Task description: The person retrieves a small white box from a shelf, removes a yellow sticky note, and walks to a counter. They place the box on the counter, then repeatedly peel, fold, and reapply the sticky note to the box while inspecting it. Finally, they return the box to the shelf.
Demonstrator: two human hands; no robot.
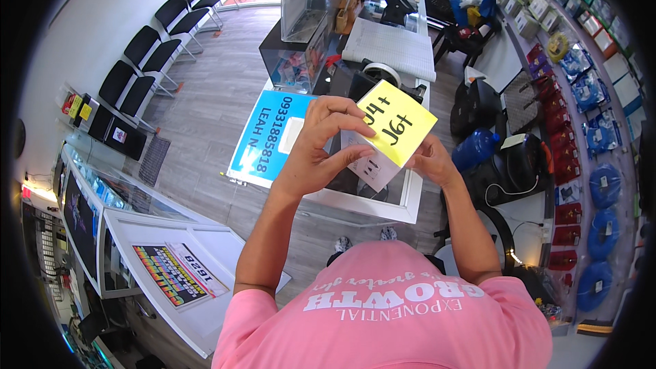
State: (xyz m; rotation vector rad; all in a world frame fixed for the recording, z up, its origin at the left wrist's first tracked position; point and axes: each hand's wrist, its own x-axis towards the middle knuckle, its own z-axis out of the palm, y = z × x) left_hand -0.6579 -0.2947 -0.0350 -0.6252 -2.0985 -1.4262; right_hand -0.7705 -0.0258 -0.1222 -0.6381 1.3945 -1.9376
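1. Yellow square paper note [396,121] lies on a small white box [369,164], centre of frame.
2. I judge both light; the paper is thin and creases easily.
3. My left hand [321,147] pinches the note's left edge; my right hand [432,162] grips the box underneath, where I'd take hold.

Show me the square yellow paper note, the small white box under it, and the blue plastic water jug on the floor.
Square yellow paper note [400,121], head view, middle of its face.
Small white box [372,167], head view, lower front face.
Blue plastic water jug [475,149], head view, its rounded shoulder.
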